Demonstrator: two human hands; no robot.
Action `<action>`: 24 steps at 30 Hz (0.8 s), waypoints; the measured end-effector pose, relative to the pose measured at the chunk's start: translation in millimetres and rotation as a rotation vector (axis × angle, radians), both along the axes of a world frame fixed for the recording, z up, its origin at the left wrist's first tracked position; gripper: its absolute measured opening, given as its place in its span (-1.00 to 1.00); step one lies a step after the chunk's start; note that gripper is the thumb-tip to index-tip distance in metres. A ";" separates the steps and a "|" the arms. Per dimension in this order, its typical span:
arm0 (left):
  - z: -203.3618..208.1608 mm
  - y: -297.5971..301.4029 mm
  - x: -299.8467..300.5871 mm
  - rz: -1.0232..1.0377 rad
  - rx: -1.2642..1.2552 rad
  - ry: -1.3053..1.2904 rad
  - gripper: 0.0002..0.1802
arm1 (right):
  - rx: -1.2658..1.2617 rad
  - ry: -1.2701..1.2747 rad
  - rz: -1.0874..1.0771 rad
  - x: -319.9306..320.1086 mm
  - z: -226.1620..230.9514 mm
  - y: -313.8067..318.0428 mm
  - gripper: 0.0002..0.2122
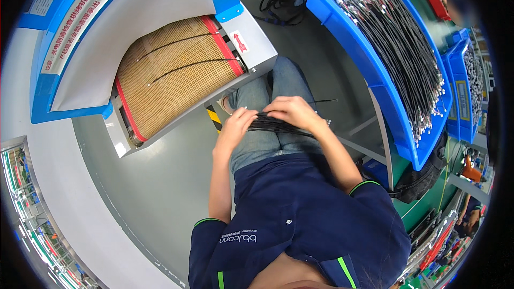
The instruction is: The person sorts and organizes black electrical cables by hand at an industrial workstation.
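Observation:
A bunch of thin black cables (279,125) lies across my lap. My left hand (239,126) is closed, its fingers pinched at the bunch's left end. Over the top of the bunch, my right hand (292,112) has its fingertips pressed together on a black cable. One cable end (327,100) sticks out to the right past that hand. My fingers hide how many cables each hand grips. Ahead and left, two black cables (194,64) lie apart on the tan mesh conveyor belt (176,83) of a machine.
The machine's blue-and-white hood (155,0) arches over the belt. On my right stands a large blue bin (342,29) heaped with black cables with white connectors. A smaller blue bin (461,93) sits beyond it. A black bag (425,176) rests below the large bin.

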State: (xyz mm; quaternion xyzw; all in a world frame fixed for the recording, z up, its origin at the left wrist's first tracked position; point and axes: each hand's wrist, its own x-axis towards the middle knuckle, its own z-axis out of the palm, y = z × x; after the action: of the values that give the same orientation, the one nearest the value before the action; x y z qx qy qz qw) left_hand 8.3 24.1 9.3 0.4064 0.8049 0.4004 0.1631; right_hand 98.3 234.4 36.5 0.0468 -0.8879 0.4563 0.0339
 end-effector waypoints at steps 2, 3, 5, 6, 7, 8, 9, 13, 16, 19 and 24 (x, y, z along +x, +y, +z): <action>9.0 9.2 2.9 0.027 0.077 0.044 -0.80 | 0.037 0.031 -0.021 -6.1 5.9 -6.8 -0.87; 12.7 8.4 1.6 0.028 0.079 0.042 -0.80 | 0.029 0.043 -0.049 -6.4 8.4 -5.7 -0.87; 19.1 1.4 -3.9 0.084 0.089 0.110 -0.82 | 0.026 0.041 -0.062 -6.0 14.5 -0.4 -0.88; 23.0 -1.2 -5.0 0.084 0.092 0.130 -0.84 | 0.020 0.042 -0.071 -6.4 18.3 1.1 -0.89; 26.4 -2.0 -5.7 0.092 0.093 0.131 -0.84 | 0.021 0.043 -0.063 -7.4 22.6 1.0 -0.89; 29.8 -2.2 -6.3 0.068 0.100 0.145 -0.85 | 0.021 0.066 -0.040 -9.0 27.1 -0.1 -0.89; 35.5 -1.9 -5.2 0.045 0.107 0.158 -0.85 | 0.022 0.089 -0.017 -10.2 31.3 -1.6 -0.89; 60.8 1.9 7.5 0.135 0.101 0.007 -0.84 | 0.059 0.230 0.043 -12.9 42.0 -5.2 -0.89; 73.3 2.5 16.1 0.209 0.106 -0.176 -0.83 | 0.111 0.300 0.062 -11.7 53.7 -5.5 -0.89; 81.5 5.3 22.0 0.235 0.112 -0.220 -0.83 | 0.172 0.372 0.079 -9.5 61.0 -5.5 -0.89; 87.6 9.6 24.7 0.218 0.172 -0.091 -0.85 | 0.169 0.393 0.113 -10.2 67.6 -2.4 -0.91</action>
State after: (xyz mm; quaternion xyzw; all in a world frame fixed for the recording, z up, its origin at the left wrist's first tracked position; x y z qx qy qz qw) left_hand 33.0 33.6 96.9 0.3103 0.7987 0.5015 0.1194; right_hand 88.1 232.0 104.0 0.1870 -0.8954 0.3635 0.1765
